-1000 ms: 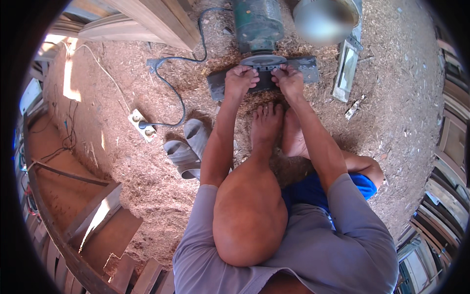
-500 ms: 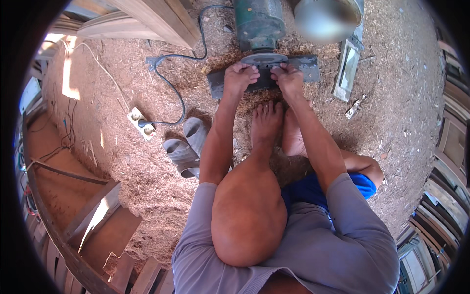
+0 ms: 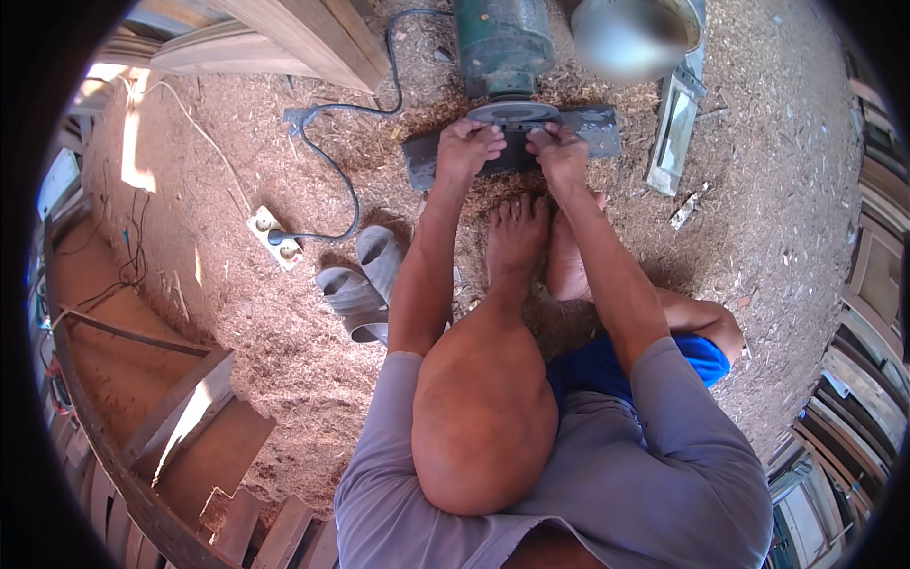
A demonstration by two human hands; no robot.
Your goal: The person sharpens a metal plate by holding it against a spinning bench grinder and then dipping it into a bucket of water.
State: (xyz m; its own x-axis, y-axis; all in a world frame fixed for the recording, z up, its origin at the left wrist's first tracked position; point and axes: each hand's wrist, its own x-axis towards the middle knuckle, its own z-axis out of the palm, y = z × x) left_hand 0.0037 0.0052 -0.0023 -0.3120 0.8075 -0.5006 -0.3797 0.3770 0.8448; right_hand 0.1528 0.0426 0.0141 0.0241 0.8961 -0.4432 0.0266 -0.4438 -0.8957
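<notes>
A green motor point(image 3: 502, 43) with a round grey grinding wheel point(image 3: 512, 112) on its shaft stands on the ground at the far middle. Right at the near edge of that wheel, my left hand point(image 3: 466, 150) and my right hand point(image 3: 559, 152) face each other with bent, pinched fingers. Between the fingertips there seems to be a small dark piece, too hidden to name. Under both hands lies a dark flat plate point(image 3: 594, 133), stretching out to either side. My bare feet point(image 3: 517, 232) are just on the near side of it.
A black cord point(image 3: 346, 171) runs from the motor to a white power strip point(image 3: 273, 237) at left. Grey sandals point(image 3: 355, 289) lie by my left forearm. A round metal container point(image 3: 635, 38) and a metal channel piece point(image 3: 671, 133) are at far right. Wooden beams point(image 3: 303, 38) stand far left.
Both hands stay at the wheel, pinched as before, with only a very slight shift to the right. Nothing else has visibly moved.
</notes>
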